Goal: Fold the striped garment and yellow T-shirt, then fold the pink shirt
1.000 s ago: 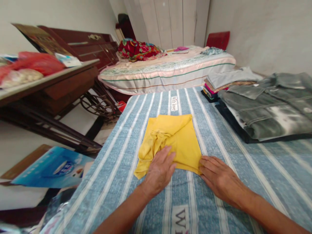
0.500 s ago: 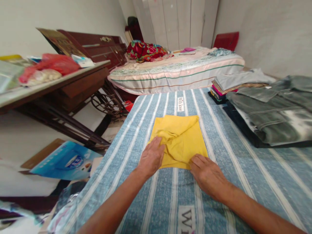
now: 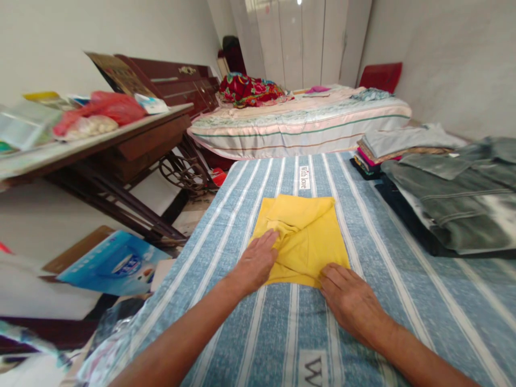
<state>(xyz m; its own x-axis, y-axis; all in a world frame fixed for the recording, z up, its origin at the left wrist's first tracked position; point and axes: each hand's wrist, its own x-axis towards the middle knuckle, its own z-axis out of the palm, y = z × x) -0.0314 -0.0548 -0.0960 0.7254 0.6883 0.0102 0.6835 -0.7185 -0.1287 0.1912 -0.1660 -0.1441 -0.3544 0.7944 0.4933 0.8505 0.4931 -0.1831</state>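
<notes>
Blue-and-white striped cover [image 3: 371, 226] spreads out before the person, with a bed [image 3: 306, 126] beyond it and a cluttered wooden table [image 3: 149, 142] off to the left. On the stripes lies a yellow garment [image 3: 320, 239], partly folded: its right side looks fairly flat, while the left is bunched and a fold line runs diagonally towards the far right corner. The left hand [image 3: 258, 260] rests on that bunched side, fingers close together; whether they pinch any fabric I cannot tell. The right hand [image 3: 349, 293] is at the near right part of the garment, its fingers together on the cloth by the edge, the thumb hidden, so a grip there cannot be confirmed either. Rucks near the left fingers could set as creases if pressed flat without being drawn out first. Uneven pull between the hands might skew the near edge, and hard downward pressure could drag the striped cover into wrinkles too. The grey denim jacket [image 3: 451, 193] and the stack of folded clothes [image 3: 415, 141] lie well apart to the right, so knocking them seems unlikely unless the right arm swings wide
</notes>
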